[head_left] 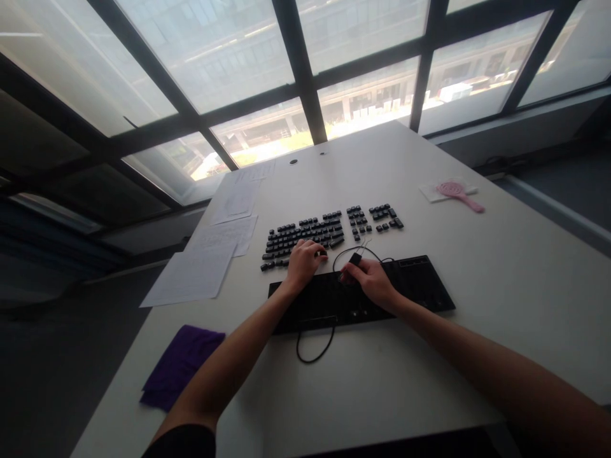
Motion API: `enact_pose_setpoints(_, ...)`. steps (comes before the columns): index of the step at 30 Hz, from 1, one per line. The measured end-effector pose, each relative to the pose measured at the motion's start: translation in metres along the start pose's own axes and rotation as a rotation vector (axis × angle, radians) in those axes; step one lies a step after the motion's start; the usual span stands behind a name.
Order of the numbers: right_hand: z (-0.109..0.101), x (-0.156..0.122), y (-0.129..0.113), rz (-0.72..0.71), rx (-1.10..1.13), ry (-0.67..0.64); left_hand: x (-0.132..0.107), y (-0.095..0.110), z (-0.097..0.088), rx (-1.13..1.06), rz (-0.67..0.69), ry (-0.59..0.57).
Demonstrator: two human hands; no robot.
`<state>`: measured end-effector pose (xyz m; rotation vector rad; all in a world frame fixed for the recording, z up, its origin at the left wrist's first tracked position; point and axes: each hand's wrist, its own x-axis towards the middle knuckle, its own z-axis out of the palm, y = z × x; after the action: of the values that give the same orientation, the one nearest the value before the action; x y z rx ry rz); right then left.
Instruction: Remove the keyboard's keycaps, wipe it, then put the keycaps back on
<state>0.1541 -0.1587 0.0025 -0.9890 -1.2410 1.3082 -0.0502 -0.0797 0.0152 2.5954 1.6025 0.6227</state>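
Observation:
A black keyboard base lies on the white table, its keycaps taken off. The loose black keycaps are laid out in rows just behind it. My left hand rests curled over the near rows of keycaps, fingertips touching them. My right hand is closed on a small black keycap puller with wire prongs, held above the base's far edge. The keyboard's black cable loops in front of the base.
Several paper sheets lie at the table's left. A purple cloth sits at the near left corner. A pink brush lies on a white pad at the far right. Big windows stand beyond the table.

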Motion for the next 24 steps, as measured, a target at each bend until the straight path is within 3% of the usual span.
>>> enact_pose_setpoints(4,0.0,0.0,-0.001,-0.002,0.023,-0.008,-0.004,0.004,-0.012,-0.036,-0.02,0.059)
enact_pose_setpoints(7,0.002,0.0,-0.004,0.006,0.063,0.014,-0.024,0.025,-0.025,-0.13,-0.006,0.141)
enact_pose_setpoints(10,0.002,0.001,-0.009,0.026,0.078,0.055,-0.059,0.058,-0.032,-0.287,0.093,0.038)
enact_pose_setpoints(12,-0.001,0.001,-0.014,0.047,0.103,0.07,-0.082,0.077,-0.032,-0.365,0.131,-0.061)
enact_pose_setpoints(15,-0.011,0.004,-0.02,0.038,0.102,0.072,-0.103,0.091,-0.025,-0.42,0.123,-0.082)
enact_pose_setpoints(20,-0.026,0.007,-0.014,-0.037,-0.083,0.107,-0.11,0.092,-0.013,-0.403,0.233,-0.149)
enact_pose_setpoints(24,-0.025,-0.001,-0.006,-0.04,-0.189,0.068,-0.118,0.098,-0.009,-0.408,0.203,-0.113)
